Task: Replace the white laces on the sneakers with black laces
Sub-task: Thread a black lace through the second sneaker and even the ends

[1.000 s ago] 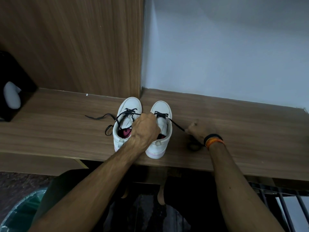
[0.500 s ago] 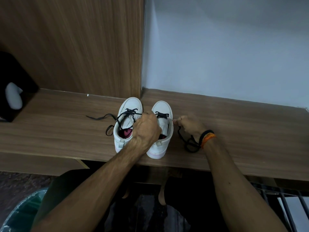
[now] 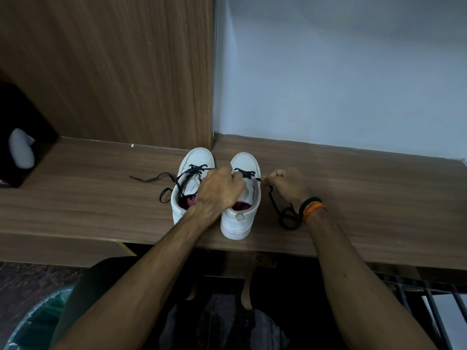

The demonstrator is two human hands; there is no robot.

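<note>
A: Where are the sneakers?
B: Side by side on the wooden surface (image 3: 353,198), toes pointing to twelve o'clock. The left sneaker (image 3: 194,173) is partly laced in black; its black lace (image 3: 156,176) trails off toward nine o'clock.
A: And the right sneaker (image 3: 243,213)?
B: Black lacing only near the toe. The left hand (image 3: 219,190) lies over its opening, fingers curled at the tongue; its grip is hidden, so I cannot tell what it has.
A: The right hand (image 3: 285,185)?
B: At three o'clock of that shoe, pinching the second lace (image 3: 285,215), which loops down by the wristbands (image 3: 312,208).
A: Anything else?
B: A black box (image 3: 22,122) at nine o'clock.
</note>
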